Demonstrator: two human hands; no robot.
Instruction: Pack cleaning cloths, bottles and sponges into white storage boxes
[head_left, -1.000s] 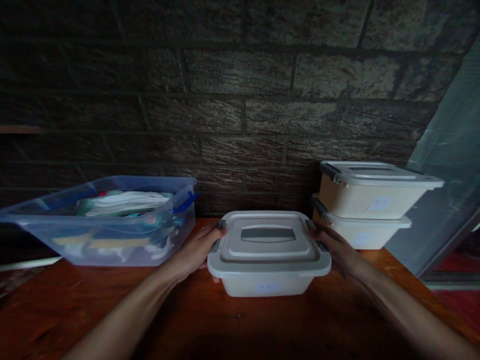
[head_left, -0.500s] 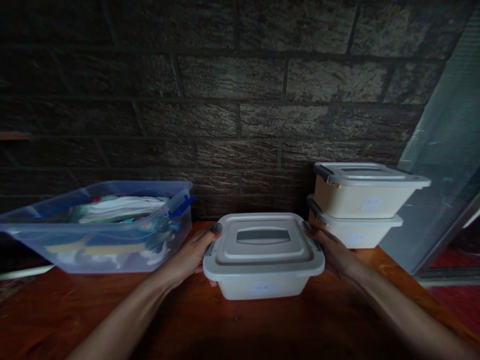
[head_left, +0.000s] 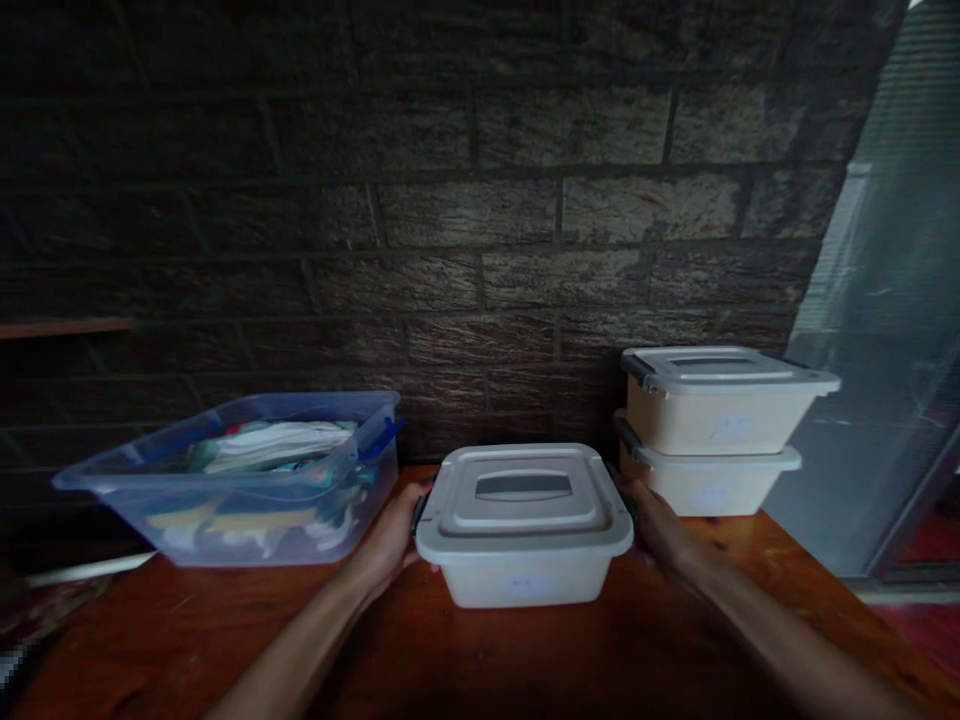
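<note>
A white lidded storage box (head_left: 525, 578) sits on the wooden table in front of me, its lid (head_left: 523, 515) on top and a small pale label on its front. My left hand (head_left: 396, 530) is closed around the box's left end, fingers at the dark latch (head_left: 421, 508) there. At the right end my right hand (head_left: 654, 515) grips in the same way, its fingers partly hidden behind the box. Both latches stand outward from the lid's edge.
Left on the table (head_left: 480, 660) stands a clear blue-tinted bin (head_left: 247, 540) holding folded cloths (head_left: 281, 445). Two similar lidded boxes (head_left: 720, 420) are stacked at the right back. A dark brick wall (head_left: 480, 200) rises behind, with a grey panel (head_left: 862, 400) at the right.
The latches at both ends have swung outward off the lid's edge, and my hands have moved slightly down and outward with them. My view has tilted up a little.
</note>
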